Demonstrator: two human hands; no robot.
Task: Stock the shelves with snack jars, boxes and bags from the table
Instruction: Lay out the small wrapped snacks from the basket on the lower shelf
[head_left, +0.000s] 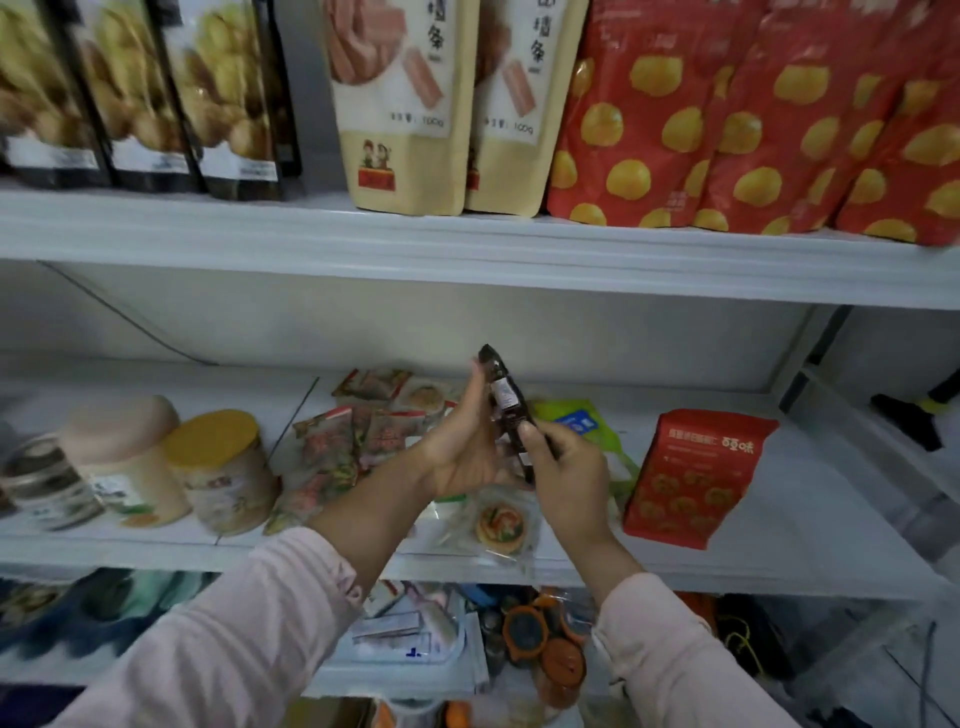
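A dark brown snack bag (505, 400) is held edge-on and upright over the middle shelf (779, 561). My left hand (467, 447) lies against its left face with fingers straight, thumb side toward me. My right hand (566, 473) pinches the bag's lower edge from the right. Below and behind the hands lie several small snack packets (358, 441) and a clear-wrapped pastry (501, 525). A green bag (582, 421) lies behind my right hand.
Jars with a pink lid (124, 457) and a yellow lid (223, 467) stand at the left. A red bag (696, 478) stands to the right. The upper shelf (467, 244) holds black, beige and red bags. Below are more goods.
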